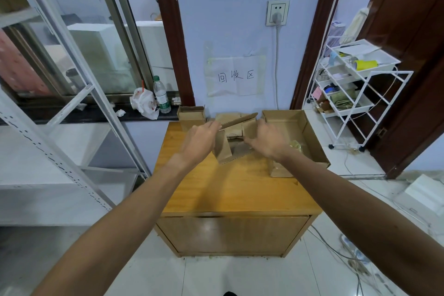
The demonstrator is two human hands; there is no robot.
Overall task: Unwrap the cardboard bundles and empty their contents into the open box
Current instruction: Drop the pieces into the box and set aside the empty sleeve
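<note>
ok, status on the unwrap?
Left hand, right hand: both gripping the cardboard bundle, flap lifted. Open box just right of it. Second bundle at the box's near corner, path clear.

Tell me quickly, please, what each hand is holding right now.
Left hand: closed, pinching the raised flap of the cardboard bundle.
Right hand: closed, gripping the same bundle's right side.

Bright, even indoor light — glare on cabinet front point(231, 226), wide-angle bending at edges.
</note>
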